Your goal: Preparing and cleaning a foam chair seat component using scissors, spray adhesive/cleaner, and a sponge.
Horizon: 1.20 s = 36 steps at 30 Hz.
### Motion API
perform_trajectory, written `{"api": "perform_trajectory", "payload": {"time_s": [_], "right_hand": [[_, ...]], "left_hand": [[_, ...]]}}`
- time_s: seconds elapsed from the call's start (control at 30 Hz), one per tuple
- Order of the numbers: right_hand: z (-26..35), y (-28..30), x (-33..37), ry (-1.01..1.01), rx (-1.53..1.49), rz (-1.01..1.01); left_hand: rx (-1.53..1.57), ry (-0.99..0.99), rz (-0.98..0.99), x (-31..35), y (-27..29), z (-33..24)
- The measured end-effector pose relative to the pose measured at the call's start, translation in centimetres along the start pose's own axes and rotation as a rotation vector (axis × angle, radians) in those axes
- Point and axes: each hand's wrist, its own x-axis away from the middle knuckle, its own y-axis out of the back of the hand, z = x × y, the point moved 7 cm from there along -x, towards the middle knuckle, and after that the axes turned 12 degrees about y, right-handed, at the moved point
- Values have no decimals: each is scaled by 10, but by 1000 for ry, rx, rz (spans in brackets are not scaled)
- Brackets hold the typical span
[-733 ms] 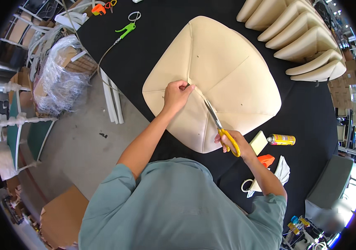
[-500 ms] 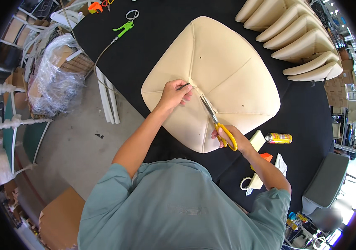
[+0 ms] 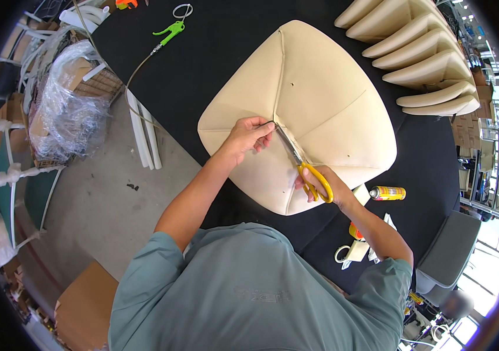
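As I watch, the person's left grip (image 3: 250, 136) pinches a thin dark strip (image 3: 269, 121) at the seam of a cream upholstered cushion (image 3: 328, 96), spread beneath both hands on the black tabletop (image 3: 422, 146). The right grip (image 3: 318, 185) is wrapped round yellow-handled scissors (image 3: 302, 165), tips just beside the left grip. An aerosol can (image 3: 388, 193) lies right of the right grip.

Upholstery workshop: scissors (image 3: 299, 162), beige cushions (image 3: 427, 58) in row, air gun (image 3: 173, 31).
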Motion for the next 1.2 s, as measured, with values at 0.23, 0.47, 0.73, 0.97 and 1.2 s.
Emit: {"api": "perform_trajectory", "payload": {"time_s": [0.23, 0.47, 0.73, 0.97, 1.2], "right_hand": [[7, 2, -16, -55, 19, -29], [10, 1, -18, -46, 16, -55], [-28, -31, 8, 114, 477, 136], [-77, -71, 69, 420, 617, -64], [-109, -94, 123, 249, 441, -416]], "left_hand": [[-20, 7, 36, -2, -1, 0], [-12, 11, 44, -3, 1, 4], [-421, -59, -59, 62, 71, 44], [-1671, 602, -554, 191, 258, 206], [-1359, -783, -574, 103, 5, 27]]}}
